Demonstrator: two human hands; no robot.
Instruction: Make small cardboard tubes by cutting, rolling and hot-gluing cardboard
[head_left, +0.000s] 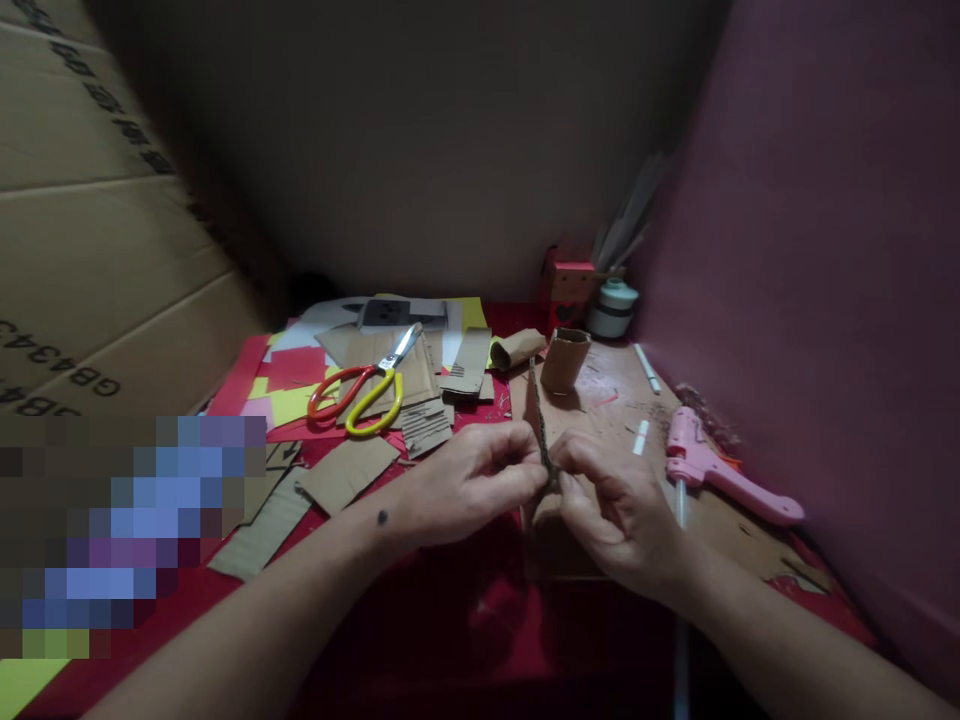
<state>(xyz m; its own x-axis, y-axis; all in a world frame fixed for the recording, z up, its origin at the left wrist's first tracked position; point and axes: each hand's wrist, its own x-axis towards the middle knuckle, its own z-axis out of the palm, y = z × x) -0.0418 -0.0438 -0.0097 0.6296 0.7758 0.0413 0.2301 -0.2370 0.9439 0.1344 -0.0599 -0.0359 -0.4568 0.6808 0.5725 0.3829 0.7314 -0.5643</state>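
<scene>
A brown cardboard piece (537,408) stands on edge between my two hands, its corrugated edge facing me. From the left, my left hand (484,480) pinches its near end, fingers bent. Close against it on the right, my right hand (611,500) grips the same end with thumb and curled fingers. The fingertips nearly meet, and what lies between them is partly hidden. Just beyond my hands, a short cardboard tube (566,360) stands upright, and another rolled tube (517,348) lies on its side.
Scissors (382,385) with red and yellow handles lie on cardboard scraps at left. A pink glue gun (731,478) rests at right on a cardboard sheet (705,530). Behind stand a pale jar (613,308) and a red box (571,285). A large carton (90,220) rises at left.
</scene>
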